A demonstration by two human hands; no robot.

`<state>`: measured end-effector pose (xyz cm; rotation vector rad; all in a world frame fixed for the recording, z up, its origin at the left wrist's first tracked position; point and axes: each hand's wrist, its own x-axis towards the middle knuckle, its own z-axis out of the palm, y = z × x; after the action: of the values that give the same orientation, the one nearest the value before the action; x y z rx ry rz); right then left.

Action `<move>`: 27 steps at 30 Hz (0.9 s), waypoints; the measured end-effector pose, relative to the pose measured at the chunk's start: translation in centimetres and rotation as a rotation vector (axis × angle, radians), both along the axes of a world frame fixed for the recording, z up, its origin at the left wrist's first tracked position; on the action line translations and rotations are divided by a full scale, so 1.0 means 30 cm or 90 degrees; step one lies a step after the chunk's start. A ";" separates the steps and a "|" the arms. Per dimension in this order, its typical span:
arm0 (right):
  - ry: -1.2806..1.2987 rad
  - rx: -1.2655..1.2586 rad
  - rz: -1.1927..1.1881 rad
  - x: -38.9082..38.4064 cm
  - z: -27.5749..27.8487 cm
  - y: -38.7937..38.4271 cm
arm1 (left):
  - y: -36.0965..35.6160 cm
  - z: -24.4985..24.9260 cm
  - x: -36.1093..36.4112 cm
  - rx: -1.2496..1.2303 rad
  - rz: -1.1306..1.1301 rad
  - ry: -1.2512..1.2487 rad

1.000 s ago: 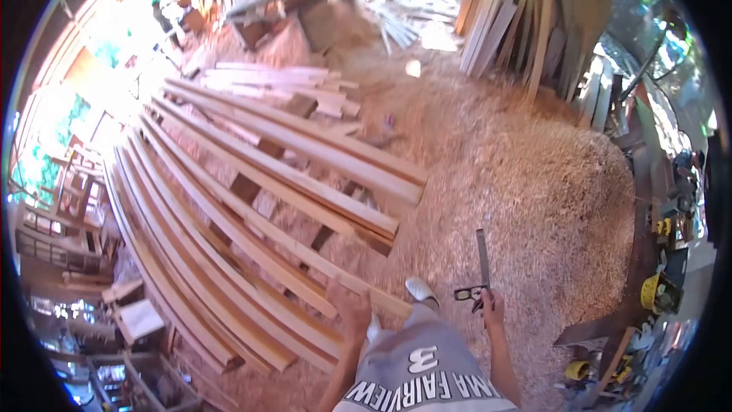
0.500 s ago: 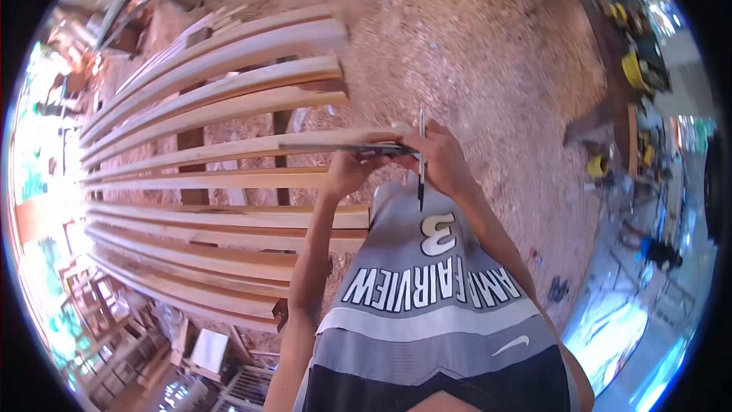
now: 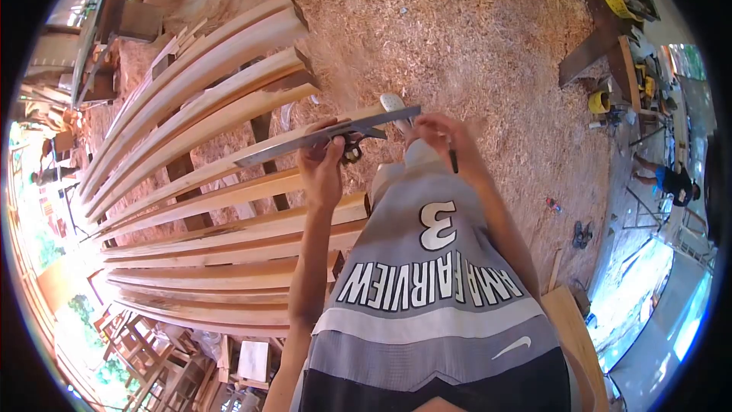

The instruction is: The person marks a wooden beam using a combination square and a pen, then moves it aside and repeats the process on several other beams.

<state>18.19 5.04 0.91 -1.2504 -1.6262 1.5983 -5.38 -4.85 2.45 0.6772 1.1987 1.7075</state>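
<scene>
My left hand (image 3: 324, 160) is closed around the dark head of a combination square, whose long metal blade (image 3: 293, 144) lies slanted over one of the wooden boards (image 3: 210, 175). The blade's far end reaches up to the right, near my other hand. My right hand (image 3: 450, 141) has its fingers curled round a thin dark marker or pencil (image 3: 454, 161), which points down toward my grey shirt. A light shoe (image 3: 393, 102) shows just beyond the blade's right end.
Several long boards fan out on the left, resting on dark crosspieces (image 3: 261, 127). Wood shavings (image 3: 457, 46) cover the floor. At the right stand a yellow container (image 3: 599, 102) and a workbench with tools. Another person (image 3: 671, 181) is at the far right.
The square has tilted and moved away from my right hand, staying in my left hand. My right hand has shifted slightly right, its marker now lower. The view has turned, so the boards look more slanted.
</scene>
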 end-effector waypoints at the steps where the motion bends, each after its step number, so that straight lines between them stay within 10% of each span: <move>1: 0.121 -0.030 0.053 -0.019 -0.024 -0.020 | 0.004 -0.011 0.023 -0.027 0.049 -0.099; 4: 0.158 -0.206 0.104 -0.084 0.047 -0.075 | -0.026 -0.080 0.085 -0.128 0.115 -0.281; 19: -0.056 -0.101 0.199 -0.166 -0.197 -0.192 | -0.148 -0.166 0.147 -0.248 0.168 -0.438; 22: -0.034 -0.136 0.210 -0.153 -0.190 -0.164 | -0.183 -0.134 0.113 -0.384 0.044 -0.281; 24: -0.029 -0.157 0.212 -0.157 -0.197 -0.149 | -0.186 -0.007 0.066 -0.501 -0.256 0.258; 27: -0.012 -0.180 0.235 -0.137 -0.212 -0.141 | -0.112 0.006 -0.006 -0.341 -0.163 0.667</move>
<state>14.06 0.82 -5.44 -1.1473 -1.7647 2.1082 -5.56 -8.21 2.65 1.3652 2.0470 0.6875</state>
